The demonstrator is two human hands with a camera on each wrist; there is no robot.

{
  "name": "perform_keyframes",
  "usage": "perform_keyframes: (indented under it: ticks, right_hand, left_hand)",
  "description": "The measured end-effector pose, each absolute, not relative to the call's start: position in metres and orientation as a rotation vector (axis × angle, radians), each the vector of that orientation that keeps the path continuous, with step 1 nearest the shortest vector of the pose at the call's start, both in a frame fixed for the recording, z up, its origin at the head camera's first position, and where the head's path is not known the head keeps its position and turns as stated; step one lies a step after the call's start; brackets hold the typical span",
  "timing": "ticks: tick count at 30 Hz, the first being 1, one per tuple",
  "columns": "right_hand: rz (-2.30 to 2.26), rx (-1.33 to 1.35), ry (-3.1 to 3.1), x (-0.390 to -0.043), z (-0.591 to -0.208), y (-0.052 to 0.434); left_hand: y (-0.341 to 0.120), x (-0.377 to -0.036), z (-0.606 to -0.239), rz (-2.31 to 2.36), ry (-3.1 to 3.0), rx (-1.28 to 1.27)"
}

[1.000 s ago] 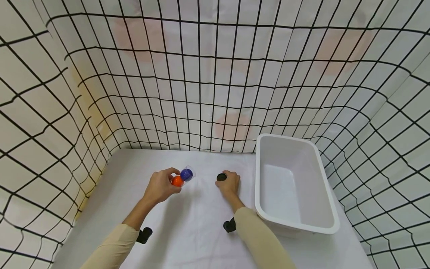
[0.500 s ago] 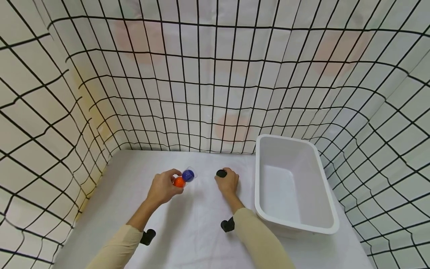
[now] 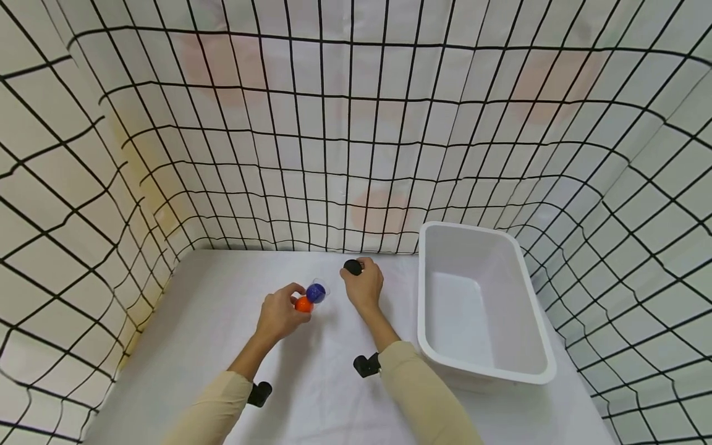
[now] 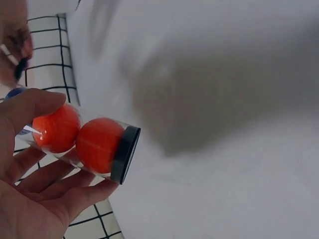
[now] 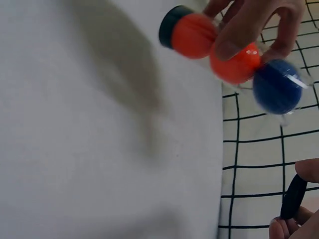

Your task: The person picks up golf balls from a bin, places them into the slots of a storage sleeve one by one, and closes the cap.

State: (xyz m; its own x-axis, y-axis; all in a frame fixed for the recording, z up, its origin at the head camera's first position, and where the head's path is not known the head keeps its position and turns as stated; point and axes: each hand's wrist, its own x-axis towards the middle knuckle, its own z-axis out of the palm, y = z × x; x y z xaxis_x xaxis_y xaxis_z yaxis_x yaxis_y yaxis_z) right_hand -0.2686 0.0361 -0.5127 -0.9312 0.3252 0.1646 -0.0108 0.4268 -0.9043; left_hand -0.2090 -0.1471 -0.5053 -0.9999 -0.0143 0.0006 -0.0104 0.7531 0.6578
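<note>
Clear, cylindrical tube [image 4: 82,114]
Glossy orange balls [image 4: 99,145] and blue ball [image 5: 277,87] were contained — tube clamped by left grip [image 3: 280,314], black disc [image 5: 294,196] pinched by right grip [image 3: 364,288].

The cap [image 3: 353,267] is between tube [image 4: 83,115] and tub [image 3: 458,315].

And there's the white tub [image 3: 421,296], big and deep, planted beside the right edge of the bench [image 3: 217,296], its long side stretching from near the far right corner toward the front! Faint creases ripple across the bench's white surface near the front. Up goes the black grid [image 3: 348,97], lining the far edge and both sides, curving round the far corners! Behind it, a pale backing [image 3: 303,68] with soft orange patches [image 3: 380,211], plus a yellowish smudge [image 3: 165,213] off the left edge!
</note>
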Motion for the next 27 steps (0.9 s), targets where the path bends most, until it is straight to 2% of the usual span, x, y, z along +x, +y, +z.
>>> perform_keyframes:
  ticks: [13, 27]
  right_hand:
    - [1.594, -0.129, -2.517, -0.260, -0.473, 0.032]
    - [1.676, -0.075, -2.577, -0.251, -0.475, 0.047]
  left_hand:
    - [-0.128, -0.219, -0.524, -1.140, -2.927, 0.064]
    - [-0.117, -0.222, -0.530, -1.145, -2.866, 0.005]
